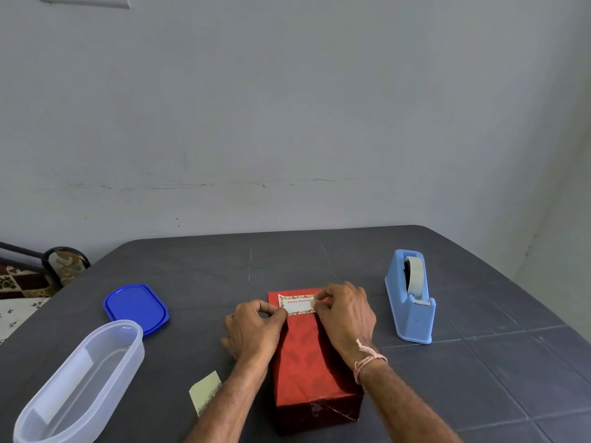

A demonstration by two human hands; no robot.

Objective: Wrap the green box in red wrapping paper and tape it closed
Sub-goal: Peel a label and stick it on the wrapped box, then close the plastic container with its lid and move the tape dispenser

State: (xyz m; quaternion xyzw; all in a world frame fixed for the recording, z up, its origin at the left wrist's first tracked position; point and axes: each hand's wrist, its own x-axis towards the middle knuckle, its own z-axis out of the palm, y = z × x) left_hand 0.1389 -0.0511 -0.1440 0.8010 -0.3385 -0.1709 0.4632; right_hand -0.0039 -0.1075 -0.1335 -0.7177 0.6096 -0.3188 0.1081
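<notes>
A box fully covered in red wrapping paper (pixel 307 362) lies lengthwise on the dark grey table (pixel 224 270), no green showing. On its far top end sits a small "Happy Birthday" label (pixel 297 304) with a coloured border. My left hand (pixel 256 330) pinches the label's left end with thumb and forefinger. My right hand (pixel 347 311) pinches its right end, the wrist resting over the box. A thread band circles the right wrist.
A light blue tape dispenser (pixel 411 295) with a tape roll stands to the right. A blue lid (pixel 136 308) and a clear oval plastic container (pixel 80 385) lie at the left. A pale yellow paper slip (pixel 204 391) rests by my left forearm. The wall rises behind.
</notes>
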